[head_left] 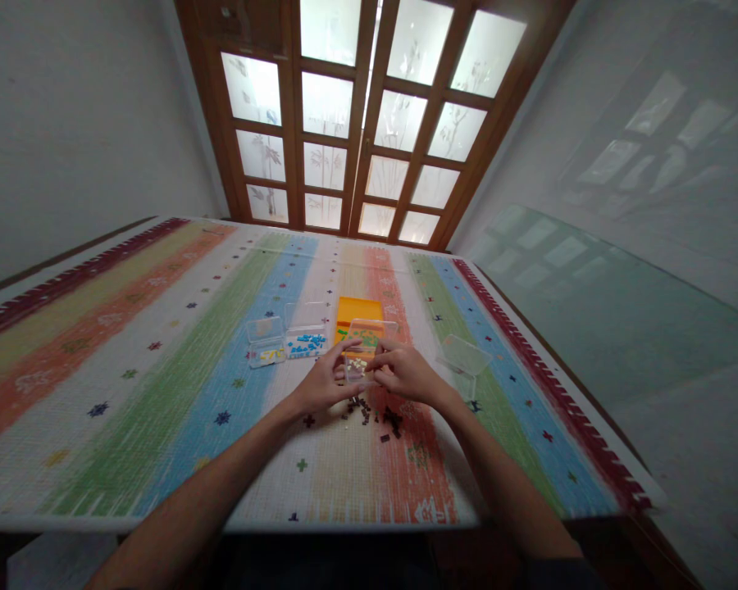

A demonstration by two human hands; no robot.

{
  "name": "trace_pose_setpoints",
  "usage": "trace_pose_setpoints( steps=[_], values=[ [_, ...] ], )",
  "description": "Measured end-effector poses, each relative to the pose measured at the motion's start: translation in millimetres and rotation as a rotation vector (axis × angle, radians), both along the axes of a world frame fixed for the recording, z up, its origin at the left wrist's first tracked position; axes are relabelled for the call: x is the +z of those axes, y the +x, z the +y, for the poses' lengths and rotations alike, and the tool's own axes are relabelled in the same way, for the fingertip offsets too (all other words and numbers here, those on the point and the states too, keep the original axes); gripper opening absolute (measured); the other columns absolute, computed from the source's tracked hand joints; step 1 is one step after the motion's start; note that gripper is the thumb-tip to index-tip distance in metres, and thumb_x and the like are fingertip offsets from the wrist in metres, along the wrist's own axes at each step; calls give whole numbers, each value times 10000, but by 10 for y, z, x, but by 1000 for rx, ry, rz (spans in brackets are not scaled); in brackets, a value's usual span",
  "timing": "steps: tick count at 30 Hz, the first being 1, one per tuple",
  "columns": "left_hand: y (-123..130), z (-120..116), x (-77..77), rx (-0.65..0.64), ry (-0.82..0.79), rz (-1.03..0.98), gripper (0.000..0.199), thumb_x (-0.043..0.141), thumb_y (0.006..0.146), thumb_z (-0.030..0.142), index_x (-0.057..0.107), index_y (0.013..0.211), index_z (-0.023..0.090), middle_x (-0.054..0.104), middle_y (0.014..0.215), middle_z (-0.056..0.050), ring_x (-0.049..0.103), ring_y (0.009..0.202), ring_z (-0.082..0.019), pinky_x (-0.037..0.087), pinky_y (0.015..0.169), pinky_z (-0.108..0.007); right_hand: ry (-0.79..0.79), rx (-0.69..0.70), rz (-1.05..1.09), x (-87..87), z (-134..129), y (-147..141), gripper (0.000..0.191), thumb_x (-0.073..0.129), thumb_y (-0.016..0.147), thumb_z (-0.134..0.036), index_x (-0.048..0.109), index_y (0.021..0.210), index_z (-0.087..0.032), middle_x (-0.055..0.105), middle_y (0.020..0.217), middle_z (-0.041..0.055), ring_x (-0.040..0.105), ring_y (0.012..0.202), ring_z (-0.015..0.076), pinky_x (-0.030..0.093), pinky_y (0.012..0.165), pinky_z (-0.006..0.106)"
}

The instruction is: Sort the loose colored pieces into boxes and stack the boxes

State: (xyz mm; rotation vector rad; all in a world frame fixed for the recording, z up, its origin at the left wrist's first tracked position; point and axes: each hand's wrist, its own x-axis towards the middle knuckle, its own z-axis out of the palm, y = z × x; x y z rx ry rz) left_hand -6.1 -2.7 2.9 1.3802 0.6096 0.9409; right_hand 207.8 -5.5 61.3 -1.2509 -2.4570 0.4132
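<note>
My left hand (pixel 321 383) is wrapped round the left side of a small clear plastic box (pixel 369 380), its lid standing up at the back. Small white pieces (pixel 357 365) lie inside. At the box's right side, my right hand (pixel 406 370) has its fingers pinched together over the opening; whatever they hold is too small to make out. Scattered dark brown pieces (pixel 394 422) lie on the cloth just below the hands. Behind the held box is an open orange box (pixel 359 309) with green pieces (pixel 344 334), partly hidden by the clear lid.
Left of my hands stand an open clear box with blue pieces (pixel 307 342) and a smaller clear box (pixel 266 329) with yellow pieces (pixel 269 356). On the right sits another open clear box (pixel 466 354). A striped cloth (pixel 178 393) covers the table; wood-framed glass doors (pixel 353 123) are beyond.
</note>
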Motion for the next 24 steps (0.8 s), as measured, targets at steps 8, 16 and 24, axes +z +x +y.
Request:
trace_pose_setpoints(
  steps=[8, 16, 24],
  values=[
    [4, -1, -1, 28, 0, 14, 795, 864, 701, 219, 491, 1403, 230, 602, 1359, -144, 737, 1016, -227, 601, 943, -413, 78, 113, 171, 96, -200, -98, 149, 620, 854, -92, 748, 888, -159, 642, 860, 39, 583, 755, 141, 423, 706, 233],
    [-12, -11, 21, 54, -41, 52, 818, 836, 695, 166, 472, 1425, 228, 614, 1315, -132, 732, 1025, -232, 584, 978, -430, -18, 278, -325, 7, -569, -402, 104, 658, 881, -158, 731, 810, -142, 709, 786, 85, 612, 713, 188, 409, 675, 277],
    [-3, -25, 64, 61, -29, 74, 793, 823, 685, 151, 493, 1402, 230, 573, 1383, -128, 717, 1013, -201, 582, 985, -416, 14, 222, -459, -223, -619, -492, 158, 579, 919, -123, 732, 913, -86, 725, 939, 177, 646, 844, 250, 432, 775, 334]
  ],
)
